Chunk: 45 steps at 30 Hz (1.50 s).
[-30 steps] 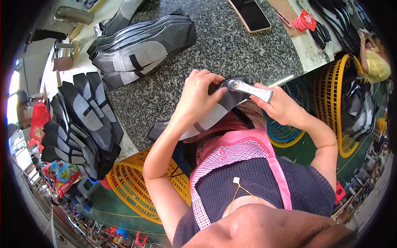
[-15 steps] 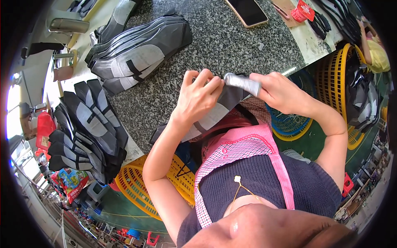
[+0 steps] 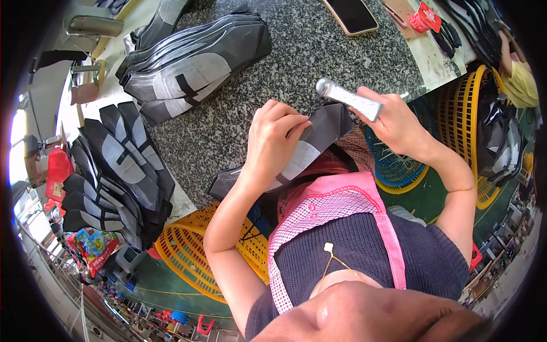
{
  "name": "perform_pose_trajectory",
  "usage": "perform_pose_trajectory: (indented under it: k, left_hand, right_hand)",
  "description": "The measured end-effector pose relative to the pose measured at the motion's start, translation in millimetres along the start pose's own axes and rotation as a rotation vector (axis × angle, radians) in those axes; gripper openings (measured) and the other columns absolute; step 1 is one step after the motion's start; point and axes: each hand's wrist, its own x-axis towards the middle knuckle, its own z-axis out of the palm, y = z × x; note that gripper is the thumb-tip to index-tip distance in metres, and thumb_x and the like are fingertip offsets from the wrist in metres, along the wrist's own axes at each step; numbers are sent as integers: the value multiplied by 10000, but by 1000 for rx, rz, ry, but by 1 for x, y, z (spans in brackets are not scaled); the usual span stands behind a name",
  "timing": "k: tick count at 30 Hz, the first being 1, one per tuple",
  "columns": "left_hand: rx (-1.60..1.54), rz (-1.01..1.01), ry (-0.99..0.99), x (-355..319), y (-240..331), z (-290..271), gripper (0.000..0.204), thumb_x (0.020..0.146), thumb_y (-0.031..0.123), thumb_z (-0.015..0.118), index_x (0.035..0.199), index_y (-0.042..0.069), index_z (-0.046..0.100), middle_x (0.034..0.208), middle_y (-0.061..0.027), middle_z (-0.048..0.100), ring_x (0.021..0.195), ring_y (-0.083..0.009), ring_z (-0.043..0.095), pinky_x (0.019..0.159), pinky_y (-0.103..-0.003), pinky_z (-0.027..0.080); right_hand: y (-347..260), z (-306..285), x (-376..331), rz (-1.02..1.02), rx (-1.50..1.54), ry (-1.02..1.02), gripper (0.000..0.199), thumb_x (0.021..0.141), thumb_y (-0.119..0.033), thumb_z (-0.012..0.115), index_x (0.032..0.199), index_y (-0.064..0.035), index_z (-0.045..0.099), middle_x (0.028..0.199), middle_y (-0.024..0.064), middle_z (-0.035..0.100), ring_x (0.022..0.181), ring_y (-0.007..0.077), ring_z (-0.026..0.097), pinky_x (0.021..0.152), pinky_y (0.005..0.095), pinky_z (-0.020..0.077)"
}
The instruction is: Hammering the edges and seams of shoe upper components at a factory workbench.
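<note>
A dark grey shoe-upper-like piece with a paler grey panel lies along the near edge of the speckled stone tabletop. My left hand rests over its middle, thumb and fingers pinched together at its upper edge; anything small between the fingertips is hidden. My right hand is closed around one end of a silver, hammer-like tool with a rounded far end. That tool is raised above the right part of the piece, apart from it. Part of its grip is hidden in my fingers.
Stacks of similar grey pieces lie on the table at far left and hang over its left edge. A phone and a red cup stand at the back. Yellow baskets flank the table. Another person's yellow sleeve shows at right.
My right hand has lifted the silver tool up and to the right, away from my left fingertips. My left hand has shifted slightly, uncovering more of the grey piece.
</note>
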Motion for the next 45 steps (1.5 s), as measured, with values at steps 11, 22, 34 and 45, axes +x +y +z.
perform_pose_trajectory:
  k: [11,22,34,45]
  left_hand:
    - [342,232,-108,-9,12,-1,194,790,93,703,962,6,725,914,-87,652,887,-252,587,772,-381,463]
    - [317,141,-76,-21,18,-6,138,763,51,762,898,41,732,820,-53,626,807,-255,588,729,-375,500]
    - [326,133,-81,-35,21,-11,151,725,73,687,864,40,735,847,-65,630,857,-257,586,721,-369,501]
    - [157,-46,-85,-51,19,-21,139,795,21,750,932,40,745,846,-79,663,770,-255,643,666,-382,540]
  right_hand:
    - [-9,4,0,-93,110,39,220,994,-221,572,986,-7,523,752,245,634,748,470,636,634,551,484]
    - [-22,0,3,-150,112,-21,265,1016,-250,567,989,13,553,735,234,621,731,459,634,615,505,501]
    - [-19,10,5,-167,67,-96,247,998,-256,570,1006,-15,518,747,226,630,748,465,636,632,532,501]
    - [-17,15,11,-198,-13,-111,232,1000,-226,567,945,-15,487,738,226,625,738,464,637,620,552,481]
